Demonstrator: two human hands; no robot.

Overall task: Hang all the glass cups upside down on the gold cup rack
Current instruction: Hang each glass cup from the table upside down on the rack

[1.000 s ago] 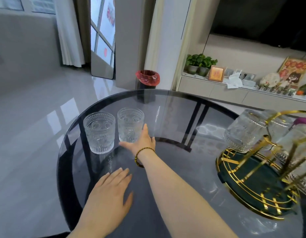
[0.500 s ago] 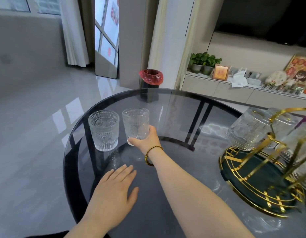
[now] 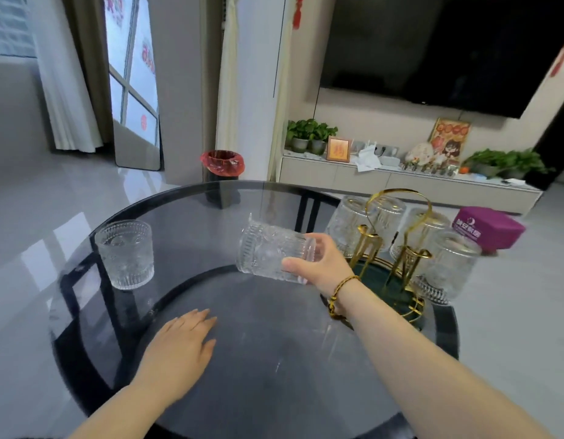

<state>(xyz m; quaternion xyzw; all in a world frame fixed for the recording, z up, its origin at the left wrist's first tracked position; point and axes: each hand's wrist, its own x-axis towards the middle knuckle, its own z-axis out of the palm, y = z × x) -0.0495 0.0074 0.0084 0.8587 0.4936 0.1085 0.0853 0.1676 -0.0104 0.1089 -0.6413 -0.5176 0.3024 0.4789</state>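
Observation:
My right hand [image 3: 321,263] grips a ribbed glass cup [image 3: 271,252] by its base, tipped on its side above the table with its mouth pointing left. It hangs just left of the gold cup rack [image 3: 397,236], which stands on a dark green tray with a gold rim. Several glass cups [image 3: 446,264] hang upside down on the rack's prongs. One more glass cup [image 3: 124,254] stands upright at the table's left. My left hand [image 3: 179,346] lies flat on the tabletop, fingers together, holding nothing.
The round dark glass table [image 3: 249,369] has a black frame beneath. A purple box [image 3: 488,228] sits behind the rack at the right. Beyond the table are a red-lined bin [image 3: 222,164], a low cabinet with plants and a wall television.
My right hand lifted one of the two upright cups off the table, carried it right toward the rack and tipped it sideways. My left hand stayed flat on the table.

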